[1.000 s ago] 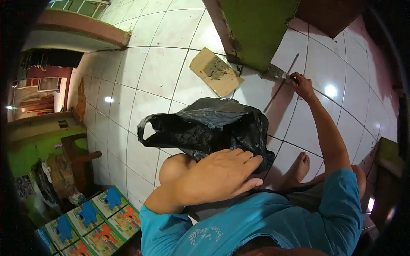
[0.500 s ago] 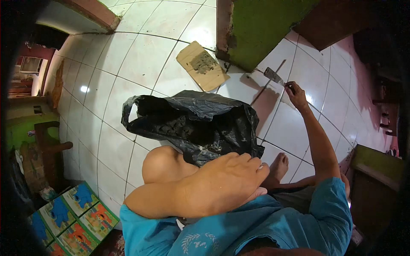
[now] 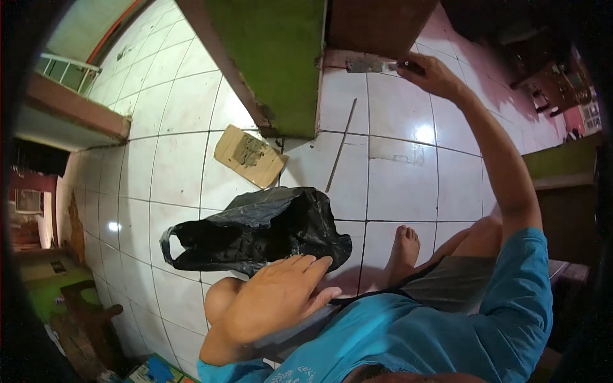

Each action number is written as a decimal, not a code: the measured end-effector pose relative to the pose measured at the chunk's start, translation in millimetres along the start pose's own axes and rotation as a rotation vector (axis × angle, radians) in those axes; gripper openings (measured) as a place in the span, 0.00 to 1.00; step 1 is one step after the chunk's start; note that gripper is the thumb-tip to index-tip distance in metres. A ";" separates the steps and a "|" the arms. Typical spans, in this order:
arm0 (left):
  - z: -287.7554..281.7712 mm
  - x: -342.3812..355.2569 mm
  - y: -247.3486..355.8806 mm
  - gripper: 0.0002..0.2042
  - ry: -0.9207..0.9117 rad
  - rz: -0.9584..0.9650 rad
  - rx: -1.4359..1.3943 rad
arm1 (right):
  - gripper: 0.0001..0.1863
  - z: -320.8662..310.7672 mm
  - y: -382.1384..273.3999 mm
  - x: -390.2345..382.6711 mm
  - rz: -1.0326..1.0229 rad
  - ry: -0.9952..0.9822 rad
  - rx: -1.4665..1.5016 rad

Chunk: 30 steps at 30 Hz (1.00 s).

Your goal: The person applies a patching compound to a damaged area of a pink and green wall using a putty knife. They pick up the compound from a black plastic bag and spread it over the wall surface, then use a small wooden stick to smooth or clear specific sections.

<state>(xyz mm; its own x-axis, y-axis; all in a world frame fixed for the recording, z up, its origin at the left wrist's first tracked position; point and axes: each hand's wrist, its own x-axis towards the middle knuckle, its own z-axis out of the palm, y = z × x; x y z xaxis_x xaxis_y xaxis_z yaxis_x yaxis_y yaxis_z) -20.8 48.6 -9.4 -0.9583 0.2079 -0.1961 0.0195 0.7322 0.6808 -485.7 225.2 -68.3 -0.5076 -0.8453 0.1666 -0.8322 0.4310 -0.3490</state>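
My right hand (image 3: 434, 76) is closed around the handle of a putty knife (image 3: 370, 66), its flat blade smeared grey. The arm reaches far forward, and the blade lies against or just before the low edge of the wall beside the brown panel (image 3: 377, 25); contact is hard to tell. With fingers stretched out and nothing in them, my left hand (image 3: 281, 297) rests over my knee. Just beyond its fingertips, a black plastic bag (image 3: 281, 223) sits wide-mouthed on the floor, with dark grey, crumbly-looking material inside.
Past the bag lies a piece of cardboard (image 3: 271, 167) bearing a grey smear. A thin stick (image 3: 341, 145) lies on the white tiles (image 3: 402, 191). The green wall (image 3: 274, 64) ends in a corner ahead. Wooden furniture (image 3: 555, 83) stands far right, a brown wooden piece (image 3: 89, 319) at left.
My right hand has carried the putty knife forward and up to the wall. My left hand has shifted left with its fingers straighter. The view has turned to the right.
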 end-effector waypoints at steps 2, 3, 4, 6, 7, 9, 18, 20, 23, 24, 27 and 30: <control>-1.5 2.7 2.1 0.26 -0.005 -0.021 0.004 | 0.17 -21.8 -10.1 -1.8 0.000 -0.002 -0.081; -0.9 4.4 2.6 0.26 -0.021 -0.038 0.018 | 0.16 -27.9 -16.1 -4.4 -0.063 0.039 -0.163; -0.2 6.3 3.2 0.26 -0.036 -0.055 0.032 | 0.16 -33.1 -23.7 -7.7 -0.058 0.041 -0.161; 0.5 6.5 5.2 0.26 -0.029 -0.059 0.046 | 0.14 -39.6 -49.6 -9.2 -0.104 0.023 -0.149; 1.3 7.4 5.7 0.26 -0.020 -0.052 0.053 | 0.14 -44.8 -58.9 -8.4 -0.101 0.024 -0.147; 2.1 9.0 7.6 0.26 -0.031 -0.053 0.069 | 0.15 -54.7 -72.9 -6.9 -0.140 -0.022 -0.226; 8.5 14.7 8.7 0.25 -0.024 -0.039 0.079 | 0.24 -95.0 -118.8 29.6 0.034 -0.220 -0.422; 6.8 17.2 11.4 0.25 -0.039 -0.037 0.084 | 0.25 -95.9 -114.1 31.4 -0.023 -0.192 -0.419; 5.8 17.5 11.9 0.25 -0.049 -0.047 0.072 | 0.23 -103.4 -124.1 37.1 -0.123 -0.125 -0.417; 6.7 16.1 10.9 0.26 -0.031 -0.042 0.083 | 0.23 -109.1 -133.9 41.1 -0.080 -0.210 -0.418; 5.4 14.5 10.1 0.26 -0.036 -0.049 0.088 | 0.23 -109.4 -140.4 53.2 -0.042 -0.297 -0.449; 2.0 12.7 10.1 0.26 -0.057 -0.068 0.081 | 0.23 -113.7 -151.2 61.7 -0.103 -0.315 -0.493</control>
<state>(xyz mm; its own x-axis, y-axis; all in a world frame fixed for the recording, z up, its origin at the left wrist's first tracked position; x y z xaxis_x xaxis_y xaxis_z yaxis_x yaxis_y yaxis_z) -32.2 60.0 -6.3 -0.9404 0.1913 -0.2813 -0.0195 0.7952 0.6060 -416.6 143.9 99.6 -0.3909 -0.9111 -0.1309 -0.9173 0.3740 0.1368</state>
